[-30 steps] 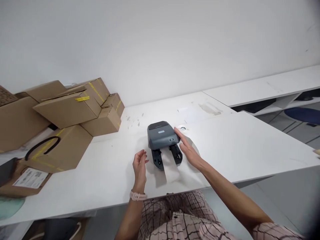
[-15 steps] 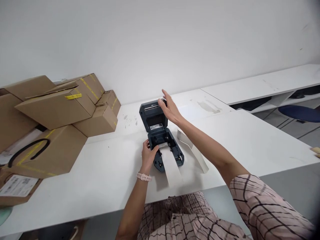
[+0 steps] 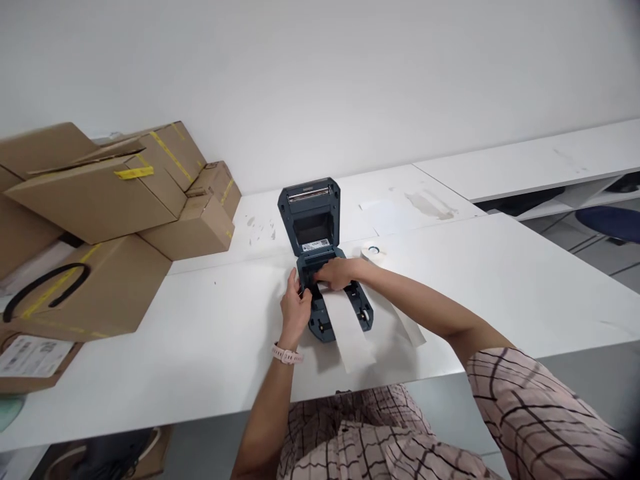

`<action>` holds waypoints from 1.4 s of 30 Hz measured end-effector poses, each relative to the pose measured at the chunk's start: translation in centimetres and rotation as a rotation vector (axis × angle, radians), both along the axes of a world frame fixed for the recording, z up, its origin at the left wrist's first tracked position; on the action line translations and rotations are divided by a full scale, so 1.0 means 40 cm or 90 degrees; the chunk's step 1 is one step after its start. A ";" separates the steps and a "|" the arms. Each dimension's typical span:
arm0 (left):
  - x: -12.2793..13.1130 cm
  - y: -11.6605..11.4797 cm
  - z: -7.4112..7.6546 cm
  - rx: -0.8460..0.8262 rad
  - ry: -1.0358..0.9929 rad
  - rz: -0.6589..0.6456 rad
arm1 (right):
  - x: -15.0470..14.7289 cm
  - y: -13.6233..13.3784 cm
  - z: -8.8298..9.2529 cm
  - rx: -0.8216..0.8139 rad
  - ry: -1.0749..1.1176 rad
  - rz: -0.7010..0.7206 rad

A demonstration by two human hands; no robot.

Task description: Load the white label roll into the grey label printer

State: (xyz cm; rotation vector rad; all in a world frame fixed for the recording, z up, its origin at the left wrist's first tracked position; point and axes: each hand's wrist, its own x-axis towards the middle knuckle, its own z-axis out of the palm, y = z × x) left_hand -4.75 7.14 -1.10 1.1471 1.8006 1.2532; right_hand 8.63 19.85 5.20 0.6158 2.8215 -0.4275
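A small dark grey label printer (image 3: 313,227) stands on the white table (image 3: 500,287) with its lid swung up and open. A white paper strip (image 3: 347,330) runs out of its front toward the table edge. My left hand (image 3: 294,310) grips the printer's left side, fingers curled on the body. My right hand (image 3: 336,273) reaches into the open bay, fingers closed on the strip's inner end. A second paper strip (image 3: 407,323) lies under my right forearm. A small white tape roll (image 3: 373,252) sits just right of the printer.
Several cardboard boxes (image 3: 100,200) are stacked on the table's left, one with a black handle cut-out. A flat parcel with a label (image 3: 33,357) lies at the far left edge. A lower white shelf (image 3: 540,167) and a blue chair (image 3: 607,223) stand at right.
The printer lid went from shut to fully open. My right hand left the lid and dropped into the bay; my left hand moved in to grip the printer's side.
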 end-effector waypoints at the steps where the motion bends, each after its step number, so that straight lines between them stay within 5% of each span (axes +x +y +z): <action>1: 0.002 -0.002 0.002 -0.002 0.003 0.005 | -0.010 0.010 0.007 -0.034 -0.003 0.025; 6: 0.008 -0.008 0.014 0.002 0.004 0.009 | 0.047 0.019 0.102 -0.193 0.062 0.122; 10: 0.006 -0.010 0.008 0.024 -0.003 0.008 | 0.282 -0.030 0.176 -0.382 0.344 0.141; 15: 0.007 -0.014 0.002 0.017 -0.019 0.011 | 0.628 -0.110 0.122 -0.380 0.502 -0.061; 18: 0.009 -0.014 0.004 0.016 -0.026 0.013 | 0.725 -0.118 0.054 -0.359 0.551 -0.261; 23: 0.009 -0.010 0.001 0.007 -0.016 0.013 | 0.694 -0.048 -0.070 -0.369 0.461 -0.425; 29: 0.006 -0.009 -0.010 0.020 -0.024 0.016 | 0.631 -0.009 -0.190 -0.443 0.450 -0.417; 36: 0.009 -0.012 -0.001 0.030 -0.005 -0.007 | 0.660 0.043 -0.111 -0.463 0.465 -0.427; 42: 0.004 -0.011 -0.003 0.029 -0.001 -0.009 | 0.486 0.190 -0.092 -0.440 0.368 -0.340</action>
